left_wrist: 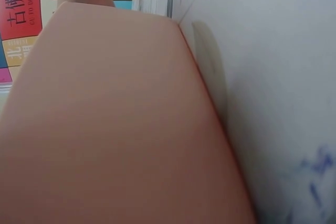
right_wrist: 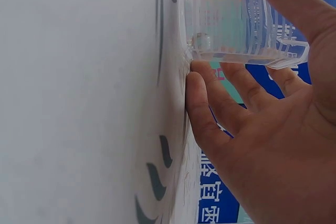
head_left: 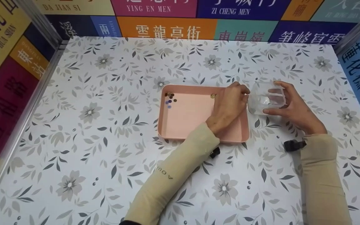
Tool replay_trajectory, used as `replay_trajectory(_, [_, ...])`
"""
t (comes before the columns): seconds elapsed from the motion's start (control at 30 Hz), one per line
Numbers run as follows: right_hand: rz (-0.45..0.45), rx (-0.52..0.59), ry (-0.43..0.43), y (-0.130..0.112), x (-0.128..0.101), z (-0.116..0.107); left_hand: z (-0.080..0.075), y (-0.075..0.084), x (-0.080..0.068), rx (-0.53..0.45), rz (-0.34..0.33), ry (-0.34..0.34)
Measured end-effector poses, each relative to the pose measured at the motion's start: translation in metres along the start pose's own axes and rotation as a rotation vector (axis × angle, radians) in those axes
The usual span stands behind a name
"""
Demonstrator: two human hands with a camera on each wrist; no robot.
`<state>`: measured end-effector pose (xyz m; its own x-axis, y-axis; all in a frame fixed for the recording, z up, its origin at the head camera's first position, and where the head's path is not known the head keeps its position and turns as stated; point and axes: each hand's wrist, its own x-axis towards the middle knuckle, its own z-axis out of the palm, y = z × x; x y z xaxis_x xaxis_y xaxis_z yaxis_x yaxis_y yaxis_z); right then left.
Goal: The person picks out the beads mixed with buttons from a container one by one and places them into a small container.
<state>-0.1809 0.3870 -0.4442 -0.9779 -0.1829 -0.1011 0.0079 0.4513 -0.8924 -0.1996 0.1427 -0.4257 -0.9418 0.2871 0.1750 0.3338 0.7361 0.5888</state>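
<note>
Sleeves nearest cam; both hands at tray/cup, mid-table.
R hand (head_left: 292, 104) grips clear plastic cup (head_left: 266, 98), thumb on near side, fingers curled over far side; cup sits on flowered table (head_left: 105, 140) just off tray's R edge, opening looks up, no clear long axis. L hand (head_left: 228, 106) loosely fisted over pink tray (head_left: 183, 115) far-R corner, knuckles touching or nearly touching cup; can't tell if it pinches anything. Tray long axis runs L-R. Small dark beads (head_left: 169, 96) clustered in tray's far-L corner, one more (head_left: 212, 96) by L hand. Colored sign walls (head_left: 167, 29) ring table; L hand sits btwn beads and cup.
</note>
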Motion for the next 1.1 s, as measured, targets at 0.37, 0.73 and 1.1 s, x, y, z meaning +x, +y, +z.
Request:
replay_trajectory(0.37, [0.009,-0.021,0.003,0.0,0.0007,-0.001,-0.0015,-0.0019,-0.0017,0.063,-0.055,0.035])
replay_trajectory(0.73, [0.024,-0.035,-0.006,-0.0014,0.0018,-0.0015,-0.0018,-0.0051,-0.0012,0.121,-0.053,0.022])
replay_trajectory(1.1, [0.021,-0.037,-0.005,-0.001,0.0011,-0.0011,-0.001,-0.0077,-0.0041,0.154,-0.003,0.011])
